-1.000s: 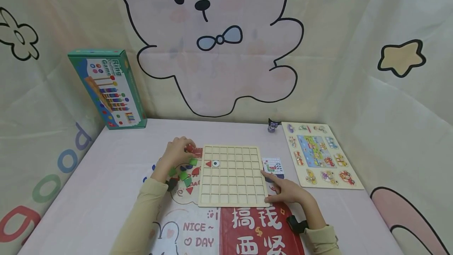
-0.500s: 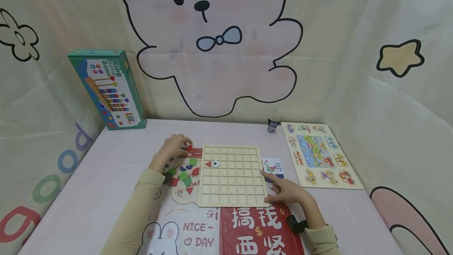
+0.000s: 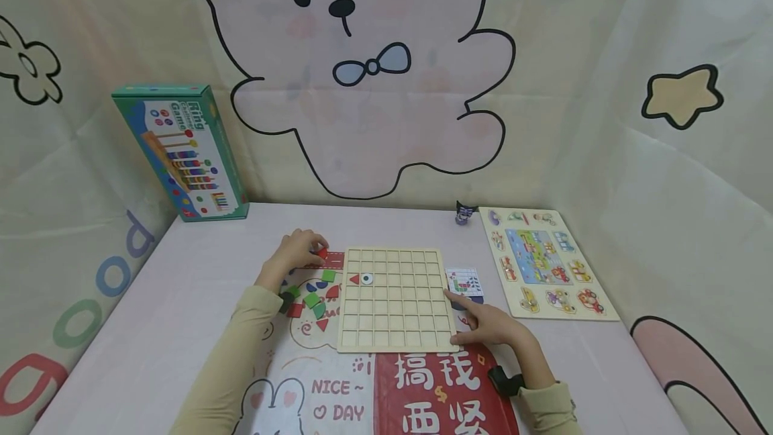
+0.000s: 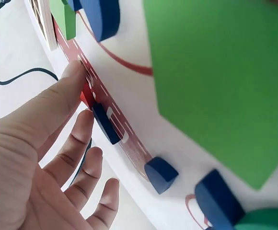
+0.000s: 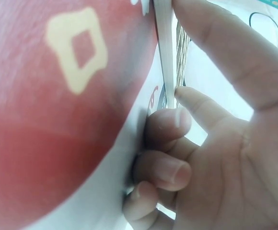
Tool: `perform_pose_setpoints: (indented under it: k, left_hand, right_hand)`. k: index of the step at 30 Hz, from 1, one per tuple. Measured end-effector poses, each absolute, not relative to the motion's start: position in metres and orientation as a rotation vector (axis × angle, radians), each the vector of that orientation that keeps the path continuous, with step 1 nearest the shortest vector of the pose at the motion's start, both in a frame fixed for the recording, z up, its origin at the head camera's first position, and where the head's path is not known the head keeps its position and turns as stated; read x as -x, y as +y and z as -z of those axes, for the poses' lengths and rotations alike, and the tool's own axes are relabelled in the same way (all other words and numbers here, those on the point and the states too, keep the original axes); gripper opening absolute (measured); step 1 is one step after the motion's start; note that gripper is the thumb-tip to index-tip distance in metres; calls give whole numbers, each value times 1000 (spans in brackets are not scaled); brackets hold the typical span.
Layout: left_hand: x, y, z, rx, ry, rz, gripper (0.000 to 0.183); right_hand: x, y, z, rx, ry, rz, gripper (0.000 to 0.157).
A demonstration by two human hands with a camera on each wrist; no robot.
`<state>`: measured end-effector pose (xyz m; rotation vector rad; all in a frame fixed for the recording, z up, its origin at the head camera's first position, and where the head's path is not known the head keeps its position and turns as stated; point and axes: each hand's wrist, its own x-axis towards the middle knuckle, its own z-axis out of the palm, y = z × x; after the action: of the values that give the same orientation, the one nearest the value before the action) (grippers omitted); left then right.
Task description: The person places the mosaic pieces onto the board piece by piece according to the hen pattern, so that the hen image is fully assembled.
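In the head view my left hand [image 3: 294,257] reaches down left of the wooden grid board [image 3: 398,314]. Its thumb and index finger pinch a small red block [image 4: 87,95], largely hidden by the thumb; the other fingers are loosely bent. A dark blue block [image 4: 106,123] lies right beside the red one. On the board sit a red triangle [image 3: 354,279] and a white tile with a dark dot [image 3: 366,278]. My right hand [image 3: 490,325] rests at the board's right edge, thumb and index finger extended against it, remaining fingers curled below.
Green blocks [image 3: 311,300], red blocks [image 3: 294,311] and blue pieces lie loose left of the board. A small pattern card [image 3: 464,282] lies to its right. Farther right is a picture puzzle board [image 3: 543,274], with a small dark figurine [image 3: 464,213] behind. A green box [image 3: 184,153] stands back left.
Over the first half second my left hand shifted slightly left and away, and the red block came into view at its fingertips. It has hardly moved since. The right hand and board stay put.
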<state>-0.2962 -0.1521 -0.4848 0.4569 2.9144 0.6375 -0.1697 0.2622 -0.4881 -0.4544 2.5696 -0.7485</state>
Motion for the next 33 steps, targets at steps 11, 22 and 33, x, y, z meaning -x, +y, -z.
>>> perform_pose_setpoints:
  k: [11,22,33]
  left_hand:
    - [295,-147,483,-446,2881,-641,32]
    - [294,-148,483,-483,2858,-654,20]
    - [296,-150,486,-477,2838,-673,18]
  right_hand:
    - [170,262,488,454,2567,753,88]
    - [170,262,490,446,2561,767,88]
    - [170,262,489,455,2563,767,88]
